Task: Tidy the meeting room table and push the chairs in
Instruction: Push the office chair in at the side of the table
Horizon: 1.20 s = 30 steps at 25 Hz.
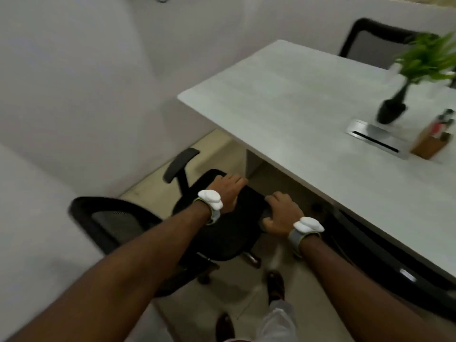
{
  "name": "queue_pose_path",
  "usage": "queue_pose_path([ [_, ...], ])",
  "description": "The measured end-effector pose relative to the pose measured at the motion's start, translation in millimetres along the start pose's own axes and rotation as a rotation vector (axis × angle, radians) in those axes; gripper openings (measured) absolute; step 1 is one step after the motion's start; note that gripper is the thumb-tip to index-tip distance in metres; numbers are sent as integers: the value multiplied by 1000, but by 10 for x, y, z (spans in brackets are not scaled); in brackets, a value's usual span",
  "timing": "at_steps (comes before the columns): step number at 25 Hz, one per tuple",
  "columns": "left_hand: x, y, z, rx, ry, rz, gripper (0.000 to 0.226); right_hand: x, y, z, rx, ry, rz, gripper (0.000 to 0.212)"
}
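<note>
Here, clasping the office chair (222, 233) directly beneath: left hand (225, 191) curled over the seat edge, right hand (281, 214) round its armrest (262, 214). Meeting table (283, 107) just beyond, nearer the right hand, seat pointing there.

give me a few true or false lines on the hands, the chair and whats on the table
1. Both the left hand and the right hand are on the black chair. True.
2. The black chair is fully tucked under the table. False: its seat stands out on the floor beside the table edge.
3. A plant in a black vase stands on the table. True.
4. The wooden holder is empty. False: things stick out of its top.
5. Only one chair is in view. False: a second chair stands at the table's far side.
</note>
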<state>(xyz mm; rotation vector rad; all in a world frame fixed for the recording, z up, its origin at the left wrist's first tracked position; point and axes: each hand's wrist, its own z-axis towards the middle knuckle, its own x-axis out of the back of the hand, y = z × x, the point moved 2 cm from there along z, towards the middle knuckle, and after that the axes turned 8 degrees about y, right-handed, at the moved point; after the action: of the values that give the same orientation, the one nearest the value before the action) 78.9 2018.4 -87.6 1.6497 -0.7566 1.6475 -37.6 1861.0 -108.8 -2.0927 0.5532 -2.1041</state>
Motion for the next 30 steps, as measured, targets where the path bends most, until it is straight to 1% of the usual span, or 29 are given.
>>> queue_pose_path([
  [3, 104, -820, -878, 238, -70, 56, 45, -274, -1092, 254, 231, -118, 92, 57],
  [6, 168, -1205, -1586, 423, -135, 99, 38, -526, -1852, 282, 392, -232, 109, 56],
  [8, 189, -1372, -2084, 582, -158, 97, 37, -749, -2351, 209, 508, -332, 108, 57],
  [10, 198, -1456, -2457, 691, -170, 112, 36, -929, -2693, 122, 549, -405, 127, 58],
  [13, 120, -1515, -2922, 832, -196, 95, 37, -1224, -3147, -74, 539, -530, 164, 59],
  [15, 12, -1514, -3122, 889, -215, 76, 46, -1390, -3298, -191, 519, -563, 129, 68],
  [17, -88, -1530, -3239, 932, -222, 50, 55, -1525, -3351, -214, 459, -558, 53, 85],
  [18, -110, -1533, -3247, 936, -223, 50, 60, -1579, -3340, -195, 401, -575, 27, 94],
  [19, -145, -1527, -3230, 918, -222, 56, 65, -1605, -3308, -175, 348, -604, 7, 96],
  [20, -193, -1515, -3193, 888, -218, 69, 70, -1610, -3268, -156, 329, -627, -7, 86],
  [22, -248, -1487, -3038, 821, -179, 93, 76, -1569, -3148, -105, 334, -639, -10, 60],
  [23, -261, -1487, -2939, 771, -162, 94, 75, -1525, -3060, -83, 320, -639, 6, 56],
  [24, -260, -1494, -2857, 716, -142, 89, 73, -1479, -2963, -77, 313, -635, 22, 55],
  [26, -309, -1529, -2622, 550, -94, 112, 64, -1378, -2649, -97, 303, -612, 11, 48],
  [28, -359, -1552, -2538, 417, -168, 111, 51, -1329, -2450, -185, 322, -598, -14, 41],
  [30, -477, -1428, -2333, 291, -305, 77, 43, -1259, -2157, -231, 263, -566, -15, 36],
])
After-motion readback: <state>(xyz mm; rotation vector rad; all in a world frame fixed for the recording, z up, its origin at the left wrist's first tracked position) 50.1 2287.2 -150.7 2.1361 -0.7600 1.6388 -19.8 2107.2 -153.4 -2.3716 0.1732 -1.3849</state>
